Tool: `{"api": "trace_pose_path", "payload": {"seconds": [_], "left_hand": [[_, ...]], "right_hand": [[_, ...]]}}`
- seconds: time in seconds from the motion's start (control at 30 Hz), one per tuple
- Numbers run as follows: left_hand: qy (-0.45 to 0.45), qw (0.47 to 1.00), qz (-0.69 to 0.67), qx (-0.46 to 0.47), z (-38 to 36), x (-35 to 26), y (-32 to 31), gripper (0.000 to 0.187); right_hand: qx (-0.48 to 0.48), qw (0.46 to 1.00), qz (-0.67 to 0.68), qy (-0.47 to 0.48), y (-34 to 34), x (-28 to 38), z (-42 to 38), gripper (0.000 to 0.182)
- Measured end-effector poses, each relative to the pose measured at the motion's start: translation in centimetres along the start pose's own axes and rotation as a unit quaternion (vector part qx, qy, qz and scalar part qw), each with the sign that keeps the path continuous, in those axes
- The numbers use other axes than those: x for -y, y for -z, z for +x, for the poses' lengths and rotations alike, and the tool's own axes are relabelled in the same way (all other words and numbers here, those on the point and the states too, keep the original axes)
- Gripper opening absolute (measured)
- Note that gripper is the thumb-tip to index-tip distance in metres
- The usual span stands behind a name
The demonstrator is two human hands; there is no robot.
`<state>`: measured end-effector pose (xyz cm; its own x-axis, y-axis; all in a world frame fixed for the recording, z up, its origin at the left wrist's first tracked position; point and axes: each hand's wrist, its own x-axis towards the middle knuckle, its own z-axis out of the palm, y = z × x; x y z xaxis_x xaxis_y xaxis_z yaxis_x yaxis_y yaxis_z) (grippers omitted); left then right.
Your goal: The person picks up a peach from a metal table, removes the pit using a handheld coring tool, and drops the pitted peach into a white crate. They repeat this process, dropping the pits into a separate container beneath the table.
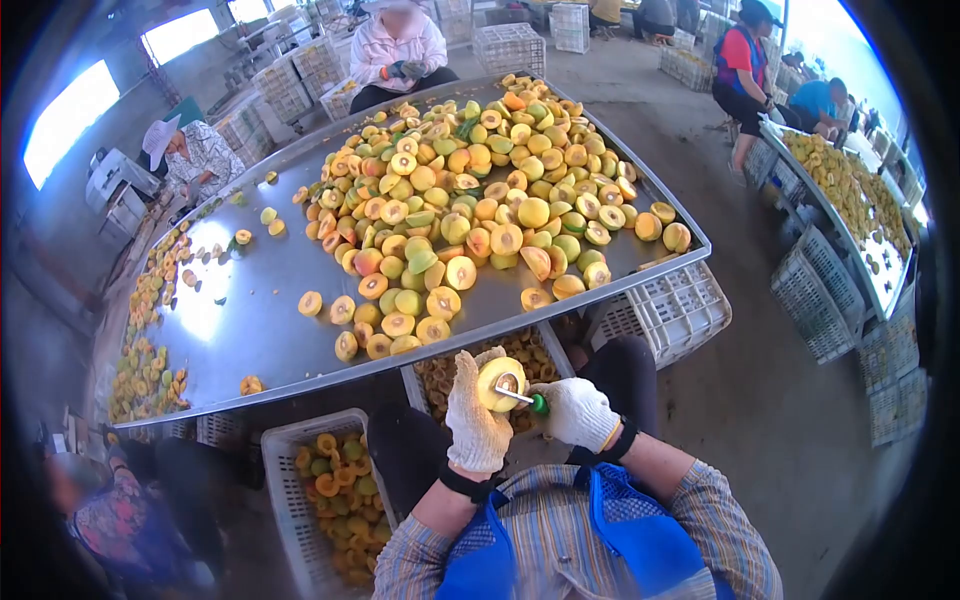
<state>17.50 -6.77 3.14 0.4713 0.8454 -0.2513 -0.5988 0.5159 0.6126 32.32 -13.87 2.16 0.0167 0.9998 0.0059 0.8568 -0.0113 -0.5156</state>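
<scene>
One fruit half (488, 392) sits gripped in L hand (478, 428), just this side of the metal table (260, 300) on my feed. R hand (580, 412) grasps the tool (540, 404) by its green handle, shaft running R-to-L, tip at the cut face's ctr; handle end nearer R hand.

Bare metal tabletop (240, 340) left of the fruit heap (460, 190) — raised rim (430, 362) in front
</scene>
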Motion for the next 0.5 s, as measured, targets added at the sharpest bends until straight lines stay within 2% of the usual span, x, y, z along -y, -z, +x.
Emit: {"api": "trace_pose_path", "payload": {"seconds": [0.1,0.17,0.23,0.3,0.43,0.47,0.5], "left_hand": [[-0.020,0.999,0.024,-0.040,0.1,0.6,-0.5,0.050],[-0.011,0.998,0.035,-0.053,-0.1,0.7,-0.6,0.044],[-0.019,0.997,0.059,-0.055,-0.1,0.8,-1.0,0.041],[-0.031,0.995,0.078,-0.058,-0.3,0.8,-1.1,0.037],[-0.025,0.990,0.137,0.003,-0.8,-0.2,-0.3,0.032],[-0.014,0.990,0.134,0.037,-0.6,-0.5,-0.4,0.032],[-0.015,0.990,0.132,0.039,-0.3,-0.5,-0.6,0.032]], "right_hand": [[-0.013,0.999,0.050,0.003,-0.1,-0.3,0.1,0.014],[0.062,0.997,0.045,-0.028,0.2,-0.5,0.3,0.014],[0.058,0.996,0.066,-0.032,-0.3,-0.3,-0.1,0.014],[0.079,0.987,0.115,-0.081,-1.3,0.7,-0.8,0.015],[0.127,0.988,0.070,-0.052,0.4,0.1,-0.5,0.018],[0.144,0.976,0.152,-0.063,0.7,0.6,-1.0,0.017],[0.192,0.979,0.063,-0.032,0.8,1.5,-1.3,0.018]]}}
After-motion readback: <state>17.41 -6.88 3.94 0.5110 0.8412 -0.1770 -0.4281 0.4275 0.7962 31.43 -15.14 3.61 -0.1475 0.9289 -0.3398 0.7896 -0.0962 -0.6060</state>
